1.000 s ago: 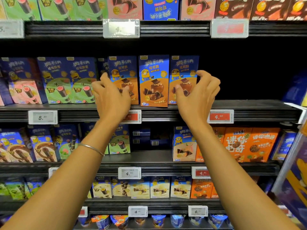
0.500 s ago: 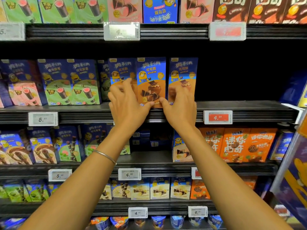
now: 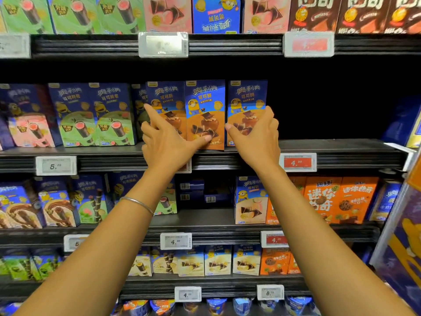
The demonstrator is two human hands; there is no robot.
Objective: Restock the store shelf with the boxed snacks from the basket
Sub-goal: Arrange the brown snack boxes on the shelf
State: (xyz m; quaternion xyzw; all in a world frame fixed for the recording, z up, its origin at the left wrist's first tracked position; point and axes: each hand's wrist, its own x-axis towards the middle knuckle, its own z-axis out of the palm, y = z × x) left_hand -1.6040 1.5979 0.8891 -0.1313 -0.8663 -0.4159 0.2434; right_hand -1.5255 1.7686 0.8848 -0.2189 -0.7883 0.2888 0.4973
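Where both flanked middle box (image 3: 205, 106), left hand (image 3: 166, 142) open-fingered there, right hand (image 3: 257, 137) fingers now round right box (image 3: 247, 94).

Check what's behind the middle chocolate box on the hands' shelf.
Not visible: the front of the middle chocolate box covers its row, and the left hand overlaps its lower part. Only dark shelf recess shows, past the right chocolate box that the right hand grips.

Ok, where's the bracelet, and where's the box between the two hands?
bracelet (image 3: 136, 202), head view, on the middle of the silver band.
box (image 3: 205, 96), head view, on its blue upper front.
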